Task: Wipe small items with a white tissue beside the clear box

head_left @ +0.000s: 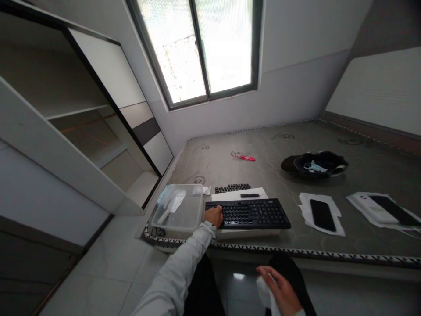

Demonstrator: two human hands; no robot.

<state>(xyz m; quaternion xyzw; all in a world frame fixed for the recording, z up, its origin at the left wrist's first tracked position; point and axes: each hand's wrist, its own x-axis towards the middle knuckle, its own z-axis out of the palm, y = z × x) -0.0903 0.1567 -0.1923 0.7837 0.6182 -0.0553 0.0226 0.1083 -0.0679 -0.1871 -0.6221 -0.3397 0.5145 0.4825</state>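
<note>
A black full-size keyboard (263, 214) lies near the front edge of the mattress, raised a little on something pale. My left hand (214, 215) is closed over its left end, with the fingertips partly hidden. In the left part of the keyboard the key area looks different from the right, as if keycaps are off. Rows of loose black keycaps (232, 188) sit behind it. Low in front of the mattress, my right hand (282, 290) pinches a crumpled white tissue (265, 293) between thumb and fingers.
Left of the keyboard stands a translucent plastic box (187, 215). A slim black tool (250, 195) lies on white paper (226, 195). To the right are a black phone (322, 215), a white box (378, 210) and a dark cap (320, 164). A red item (245, 157) lies farther back.
</note>
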